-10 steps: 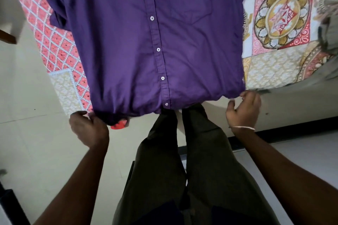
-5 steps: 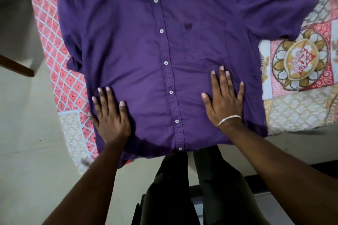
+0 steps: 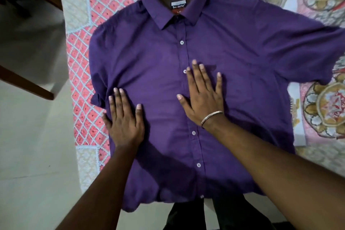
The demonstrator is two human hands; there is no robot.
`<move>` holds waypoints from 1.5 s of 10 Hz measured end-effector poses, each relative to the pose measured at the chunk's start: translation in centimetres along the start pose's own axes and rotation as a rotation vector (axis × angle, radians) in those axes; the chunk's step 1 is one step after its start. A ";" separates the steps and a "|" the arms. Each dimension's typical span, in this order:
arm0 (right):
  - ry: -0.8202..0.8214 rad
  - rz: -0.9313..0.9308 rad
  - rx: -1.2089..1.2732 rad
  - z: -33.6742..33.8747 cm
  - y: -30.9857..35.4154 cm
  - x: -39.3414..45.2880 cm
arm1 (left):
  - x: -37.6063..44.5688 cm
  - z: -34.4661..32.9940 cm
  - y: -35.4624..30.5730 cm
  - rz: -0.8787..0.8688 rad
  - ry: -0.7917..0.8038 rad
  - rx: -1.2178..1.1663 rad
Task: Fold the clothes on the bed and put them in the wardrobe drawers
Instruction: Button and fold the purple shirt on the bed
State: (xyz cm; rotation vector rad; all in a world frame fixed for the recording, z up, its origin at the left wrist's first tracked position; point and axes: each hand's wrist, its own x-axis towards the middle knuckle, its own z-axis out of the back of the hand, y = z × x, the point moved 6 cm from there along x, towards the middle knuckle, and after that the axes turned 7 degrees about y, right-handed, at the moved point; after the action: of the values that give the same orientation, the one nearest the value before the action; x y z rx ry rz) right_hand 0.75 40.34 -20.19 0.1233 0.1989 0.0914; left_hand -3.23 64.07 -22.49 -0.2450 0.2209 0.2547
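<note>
From the head camera, a purple short-sleeved button-up cotton shirt (image 3: 214, 99) lay front-up and flat on the patterned quilted bed cover (image 3: 84, 58), collar away from the person. The left hand (image 3: 124, 119) pressed flat near the shirt's left edge, fingers (image 3: 119, 99) straight and loosely spread. The right hand (image 3: 202, 97), with a silver bangle (image 3: 211, 120) at the wrist, lay flat on the button placket, fingers spread.

Dark wooden furniture legs (image 3: 28, 84), pale floor (image 3: 37, 155)

Bedroom at home — patterned bedsheet (image 3: 115, 2), tiled floor (image 3: 33, 155).
</note>
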 end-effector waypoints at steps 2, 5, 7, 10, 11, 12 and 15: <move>0.070 -0.056 -0.013 -2.1 -0.6 0.7 | 2.8 3.7 2.2 0.296 -0.251 -0.484; 0.111 -0.068 -0.018 -2.7 -0.8 1.0 | 10.9 6.0 7.1 0.489 0.033 -0.726; 0.114 -0.069 -0.013 -3.0 -0.8 1.1 | 11.8 10.2 7.0 0.317 0.095 -0.859; 0.101 -0.064 0.002 -3.6 -1.0 1.2 | 10.5 10.3 4.6 0.659 0.663 -0.993; 0.104 -0.061 -0.001 -3.6 -1.0 1.2 | 10.1 9.8 4.5 0.582 0.621 -0.659; 0.107 -0.058 0.001 -3.7 -1.0 1.3 | 10.0 9.1 4.8 0.486 0.500 -0.660; 0.105 -0.057 -0.004 -3.8 -1.1 1.4 | 9.7 8.9 3.2 0.327 0.467 -0.982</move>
State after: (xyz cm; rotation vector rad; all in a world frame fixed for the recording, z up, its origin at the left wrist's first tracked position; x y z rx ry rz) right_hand 1.38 39.85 -24.32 0.1089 0.3069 0.0411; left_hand 6.65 71.58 -17.16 -1.2544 0.5937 0.6228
